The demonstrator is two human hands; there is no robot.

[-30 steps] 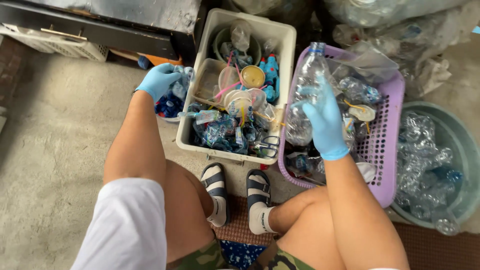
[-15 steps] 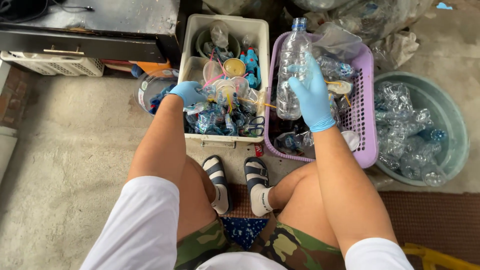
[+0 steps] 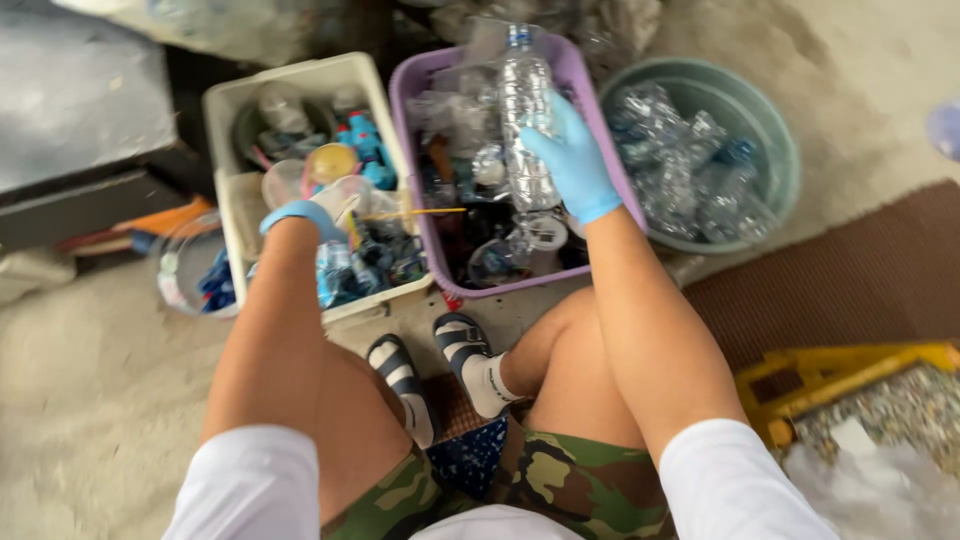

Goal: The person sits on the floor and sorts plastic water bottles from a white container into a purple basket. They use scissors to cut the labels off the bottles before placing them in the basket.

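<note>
Bare concrete floor spreads wide and open on the left, while the right side is taken up by a brown ribbed mat and a yellow frame at the mat's near edge. At the far left a dark low cabinet closes the floor off.

Three containers stand side by side across the far part of the scene, their rims nearly touching. A round green tub of crushed clear plastic sits on the right. Just left of it is a purple basket, and left of that a white bin crowded with cups, lids and blue scraps. A small clear bowl rests on the floor against the bin's left wall.

The person crouches close behind the containers, sandalled feet nearly touching the near rims of bin and basket, so little free floor lies between knees and containers.

The right hand, in a blue glove, is closed around a clear plastic bottle, held upright over the purple basket with its cap pointing away. The left hand, also gloved in blue, reaches down into the white bin; the forearm hides its fingers, so I cannot tell whether they grip anything.
</note>
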